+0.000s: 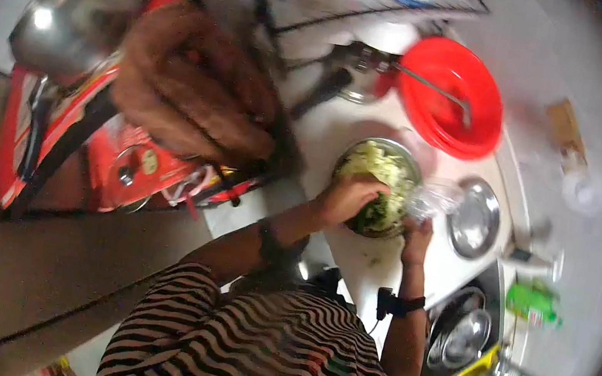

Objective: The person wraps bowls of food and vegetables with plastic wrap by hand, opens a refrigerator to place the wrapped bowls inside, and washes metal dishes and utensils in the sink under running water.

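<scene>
A metal bowl on the white counter holds pale green chopped pieces. From the left, my left hand reaches over the bowl's rim, fingers together at the pieces; blur hides what is between them. On the bowl's right side, my right hand is closed on a clear plastic bag, which lies partly over the bowl's edge. A dark band circles my right wrist.
Behind the bowl are a red basin with a ladle in it and a dark-handled pan. A metal plate stands at the right, near the sink. A wire rack is at the back, a brown cloth at the left.
</scene>
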Demonstrator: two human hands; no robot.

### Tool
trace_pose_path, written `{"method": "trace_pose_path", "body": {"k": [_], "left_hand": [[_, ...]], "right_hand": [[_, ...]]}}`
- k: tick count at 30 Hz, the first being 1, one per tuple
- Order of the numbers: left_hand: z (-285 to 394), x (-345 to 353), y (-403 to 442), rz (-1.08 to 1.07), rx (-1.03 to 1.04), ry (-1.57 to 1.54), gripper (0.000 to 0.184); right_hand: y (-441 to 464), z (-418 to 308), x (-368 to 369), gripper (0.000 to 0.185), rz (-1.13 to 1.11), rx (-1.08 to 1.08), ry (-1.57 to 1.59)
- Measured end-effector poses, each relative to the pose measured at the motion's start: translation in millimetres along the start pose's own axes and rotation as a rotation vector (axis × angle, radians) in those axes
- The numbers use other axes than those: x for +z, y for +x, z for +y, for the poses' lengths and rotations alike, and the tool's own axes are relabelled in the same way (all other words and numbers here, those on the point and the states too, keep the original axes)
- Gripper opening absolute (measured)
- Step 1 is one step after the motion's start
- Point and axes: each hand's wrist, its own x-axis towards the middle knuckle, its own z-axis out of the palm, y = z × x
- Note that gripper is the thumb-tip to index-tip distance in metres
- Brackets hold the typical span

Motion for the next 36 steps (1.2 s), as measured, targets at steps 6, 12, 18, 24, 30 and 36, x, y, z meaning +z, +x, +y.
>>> {"method": "trace_pose_path", "body": {"k": [6, 12, 18, 24, 30, 36], "left_hand": [[48.5, 23.6, 15.7, -0.239, -0.255, -0.305, 0.027], [31.2, 52.7, 13.1, -0.332, -0.025, 0.022, 0.020], [54.4, 53.7, 20.8, -0.326, -0.082, -0.063, 0.019], [43.9, 73.2, 16.2, -0.210, -0.178, -0.267, 0.020], [22.5, 80.3, 17.6, -0.398, -0.544, -0.791, 0.034], [42.5, 67.8, 14.1, -0.591, -0.523, -0.893, 0.026]], "right_hand": [[-42.8, 1.0, -46.2, 0.030, 0.122, 0.143, 0.038], [-45.1, -2.9, -80.1, 0.021, 0.259, 0.073, 0.135], [-59.5, -51.7, -86.4, 0.017, 0.389, -0.365, -0.091], [-78.6, -97.7, -74.2, 0.031, 0.033, -0.166, 0.597], [-83.9, -108.4, -54.7, 0.044, -0.121, -0.074, 0.758], [-90.4, -104.0, -31.5, 0.025, -0.013, -0.002, 0.521]]}}
